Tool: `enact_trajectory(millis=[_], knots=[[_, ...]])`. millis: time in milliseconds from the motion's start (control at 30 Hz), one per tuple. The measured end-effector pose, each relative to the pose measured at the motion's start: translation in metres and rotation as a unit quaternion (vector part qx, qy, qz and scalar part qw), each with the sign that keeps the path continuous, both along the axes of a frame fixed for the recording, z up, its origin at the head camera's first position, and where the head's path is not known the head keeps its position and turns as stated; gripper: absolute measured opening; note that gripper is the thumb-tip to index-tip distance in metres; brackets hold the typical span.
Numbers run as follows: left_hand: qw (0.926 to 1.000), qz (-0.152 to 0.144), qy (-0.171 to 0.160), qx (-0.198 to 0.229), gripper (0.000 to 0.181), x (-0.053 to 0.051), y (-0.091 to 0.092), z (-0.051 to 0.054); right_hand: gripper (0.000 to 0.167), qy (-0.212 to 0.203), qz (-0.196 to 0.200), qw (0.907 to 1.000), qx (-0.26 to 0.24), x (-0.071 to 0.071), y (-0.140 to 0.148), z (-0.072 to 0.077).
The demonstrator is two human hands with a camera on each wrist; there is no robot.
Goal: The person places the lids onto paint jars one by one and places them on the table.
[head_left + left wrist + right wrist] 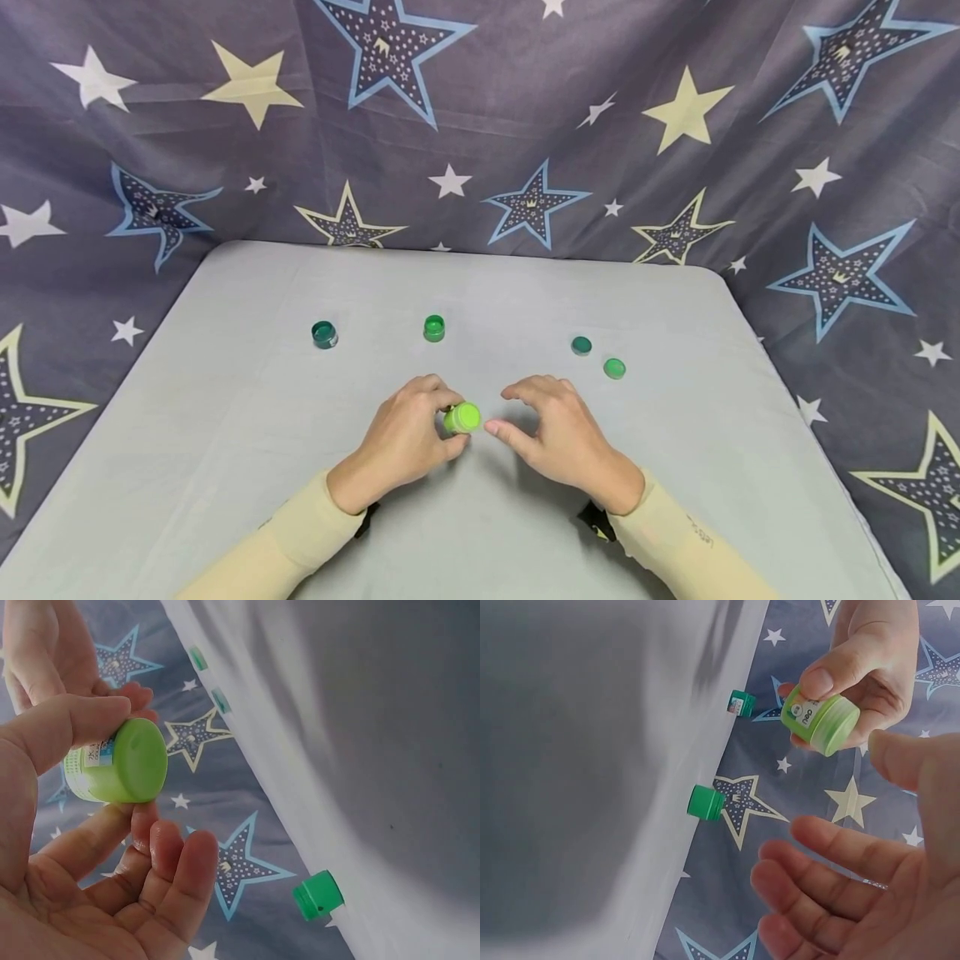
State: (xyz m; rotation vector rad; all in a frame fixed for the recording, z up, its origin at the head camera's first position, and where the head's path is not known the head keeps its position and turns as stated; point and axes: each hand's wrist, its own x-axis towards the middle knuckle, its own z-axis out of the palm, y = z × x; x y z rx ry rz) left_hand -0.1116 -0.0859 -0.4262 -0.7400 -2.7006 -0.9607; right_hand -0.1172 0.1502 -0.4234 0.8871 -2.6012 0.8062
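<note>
A small light-green paint jar point(462, 417) with its lid on is pinched between the thumb and fingers of my left hand point(411, 429), lifted off the table and tilted with the lid toward the right. In the right wrist view the jar point(819, 721) shows a label with "deli" on its side. My right hand point(562, 433) is held just to the right of the lid, thumb and fingers apart, with nothing between them. An uncapped dark-green jar point(325, 335) and an uncapped mid-green jar point(434, 328) stand farther back on the table.
A dark-green lid point(581, 346) and a brighter green lid point(614, 368) lie on the right half of the grey-white table point(247, 433). Behind and beside the table hangs a dark cloth point(510, 125) printed with stars.
</note>
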Motion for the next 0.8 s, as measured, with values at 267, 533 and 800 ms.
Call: enact_trajectory(millis=[267,533,800], knots=[[0.9998,0.022,-0.003,-0.003,0.027,-0.005,-0.008,-0.003,0.044,0.011,-0.007,0.9999,0.008,-0.003,0.009,-0.003],[0.9987,0.048,-0.008,-0.014,0.026,-0.015,-0.022,-0.003,0.045,0.014,-0.029,0.9993,0.019,-0.004,0.019,-0.005],[0.9964,0.080,-0.009,-0.028,0.023,-0.027,-0.038,-0.004,0.044,0.033,-0.042,0.9983,0.024,-0.006,0.026,-0.008]])
